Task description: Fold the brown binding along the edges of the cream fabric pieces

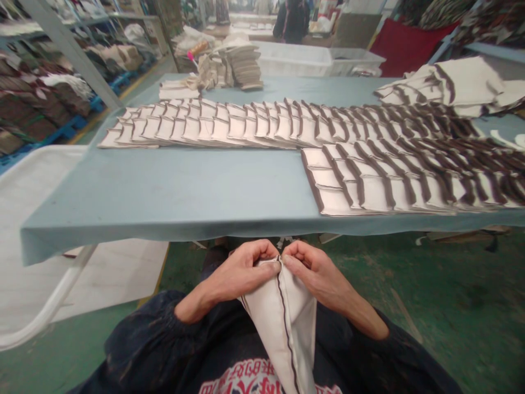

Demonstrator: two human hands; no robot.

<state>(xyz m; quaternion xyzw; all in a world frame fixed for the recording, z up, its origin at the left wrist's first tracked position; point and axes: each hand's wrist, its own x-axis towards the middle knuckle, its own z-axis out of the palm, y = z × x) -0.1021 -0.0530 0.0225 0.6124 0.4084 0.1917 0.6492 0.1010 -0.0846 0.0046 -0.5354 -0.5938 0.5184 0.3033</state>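
Observation:
Between my two hands hangs a cream fabric piece (268,320) with a dark brown trim line running down it. My left hand (250,268) pinches its upper edge between thumb and fingers. Right beside it, my right hand (309,268) pinches the same edge, and the fingertips of both hands almost meet at the top of the dark line. The cloth drapes down over my lap, in front of a dark apron (241,377) with red and white lettering. Its lower end runs out of the view.
A table with a blue-grey cover (205,186) stands ahead. Overlapping rows of cream pieces with dark edging (369,189) lie on it. Folded cloth stacks (246,65) and white bins (291,57) are at the back. A white cart (49,323) stands at left.

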